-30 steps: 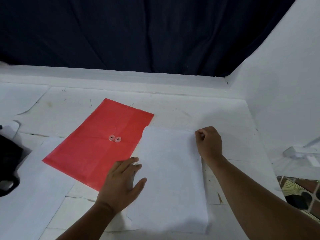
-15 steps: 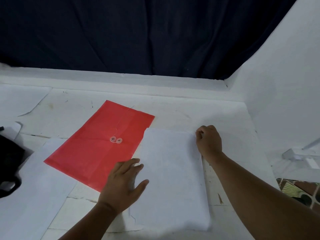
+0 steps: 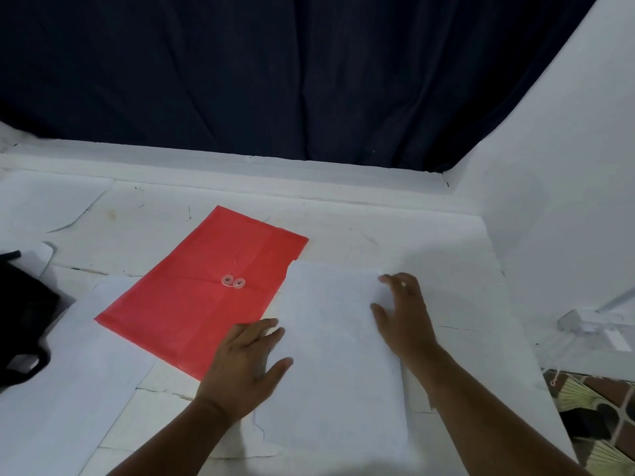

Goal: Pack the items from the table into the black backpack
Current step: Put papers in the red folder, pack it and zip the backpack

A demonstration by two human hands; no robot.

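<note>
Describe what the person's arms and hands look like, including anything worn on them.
Both forearms are bare as far as the frame shows, with no sleeves in view. The left hand and right hand wear no gloves, and no rings, watch or bracelets show. Nothing is marked on either. The fingers are slightly blurred.

No readable text, label or number on anything.
</note>
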